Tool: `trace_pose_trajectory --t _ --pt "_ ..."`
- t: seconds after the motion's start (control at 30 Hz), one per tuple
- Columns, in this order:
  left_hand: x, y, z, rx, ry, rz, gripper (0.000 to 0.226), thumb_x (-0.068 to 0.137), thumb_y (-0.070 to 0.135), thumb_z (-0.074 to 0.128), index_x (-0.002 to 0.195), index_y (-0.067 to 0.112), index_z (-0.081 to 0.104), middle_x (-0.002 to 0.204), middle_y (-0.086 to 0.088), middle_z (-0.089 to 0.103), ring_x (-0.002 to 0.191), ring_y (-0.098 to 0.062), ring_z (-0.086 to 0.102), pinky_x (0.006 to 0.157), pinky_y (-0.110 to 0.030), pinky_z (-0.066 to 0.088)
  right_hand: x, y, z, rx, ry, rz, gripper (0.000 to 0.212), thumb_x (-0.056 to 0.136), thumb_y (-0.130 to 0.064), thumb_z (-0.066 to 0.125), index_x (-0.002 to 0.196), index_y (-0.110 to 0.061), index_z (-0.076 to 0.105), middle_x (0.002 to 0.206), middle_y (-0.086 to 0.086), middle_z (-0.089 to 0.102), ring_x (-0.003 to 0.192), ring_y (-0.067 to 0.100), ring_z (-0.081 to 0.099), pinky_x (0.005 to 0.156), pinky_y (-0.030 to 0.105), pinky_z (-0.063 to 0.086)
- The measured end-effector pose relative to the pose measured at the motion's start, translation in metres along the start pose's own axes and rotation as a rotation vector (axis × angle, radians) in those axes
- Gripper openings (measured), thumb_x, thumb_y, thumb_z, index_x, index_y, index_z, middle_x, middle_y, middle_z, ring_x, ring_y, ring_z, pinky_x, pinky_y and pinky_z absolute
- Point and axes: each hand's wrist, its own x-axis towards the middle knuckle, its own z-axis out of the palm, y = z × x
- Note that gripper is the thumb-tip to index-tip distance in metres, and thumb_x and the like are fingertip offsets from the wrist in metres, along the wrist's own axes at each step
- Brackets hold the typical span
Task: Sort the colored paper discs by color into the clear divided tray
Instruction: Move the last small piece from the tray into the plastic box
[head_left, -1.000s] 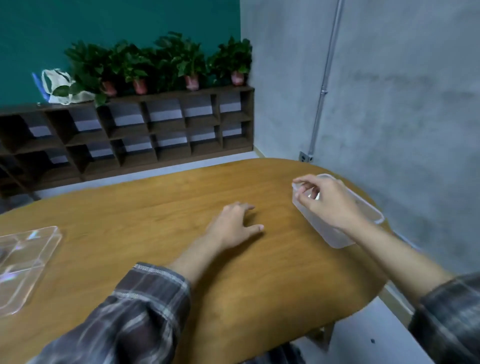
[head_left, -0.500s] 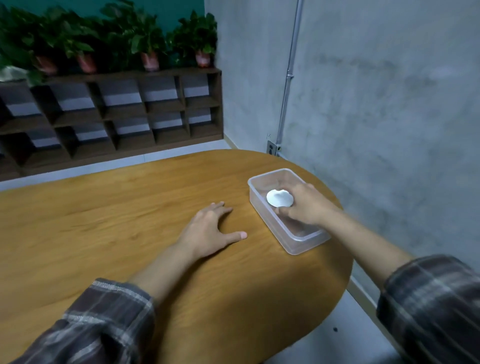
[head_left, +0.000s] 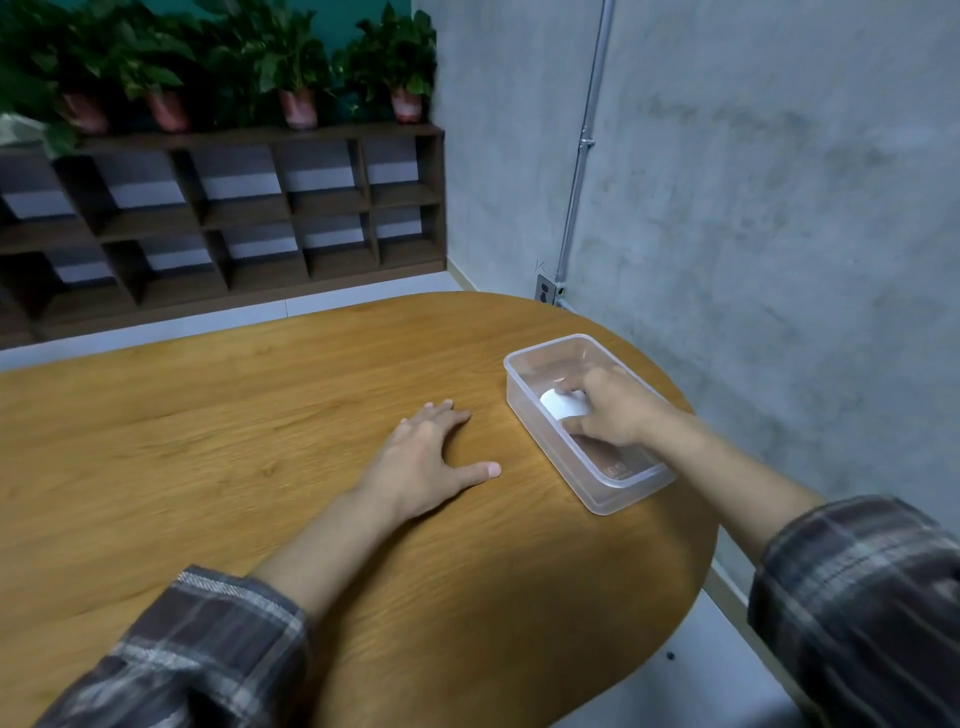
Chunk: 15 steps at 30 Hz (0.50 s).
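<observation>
A clear plastic box (head_left: 602, 500) stands near the right end of the wooden table (head_left: 260, 426). My right hand (head_left: 618, 410) is inside the box, with its fingers and thumb curled round a white paper disc (head_left: 558, 404). My left hand (head_left: 423, 457) rests flat on the table with fingers spread, a little to the left of the box. The divided tray is out of view.
The table's rounded edge curves close behind and right of the box, next to a grey concrete wall (head_left: 753, 208). A dark wooden shelf unit (head_left: 234, 208) with potted plants (head_left: 291, 67) on top stands across the floor at the back.
The view has swung to the right, so the divided tray at the left is gone from sight. My right hand went from the box's rim down inside and took hold of the white disc.
</observation>
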Motion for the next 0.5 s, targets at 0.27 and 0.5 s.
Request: trace_pose_trajectory --t 0.27,0.5 --pt "-0.002 0.003 -0.002 0.028 -0.014 0.006 0.095 0.084 0.072 0.068 0.161 0.027 0.036 0.173 0.002 0.022 0.161 -0.017 0.014 0.132 -0.042 0.01 -0.016 0.0 -0.003 0.038 0.099 -0.076 0.034 0.086 -0.039 0.071 0.115 -0.022 0.074 0.101 -0.002 0.069 0.099 0.021 0.065 0.084 0.033 0.054" --pt "-0.004 0.008 -0.007 0.053 -0.044 0.009 0.092 0.087 0.069 0.067 0.161 0.026 0.035 0.173 0.0 0.021 0.161 -0.019 0.015 0.131 -0.043 0.014 -0.032 0.0 -0.012 0.151 0.34 -0.164 0.011 0.091 -0.023 0.068 0.096 -0.027 0.077 0.082 -0.002 0.073 0.078 0.02 0.066 0.069 0.036 0.056"
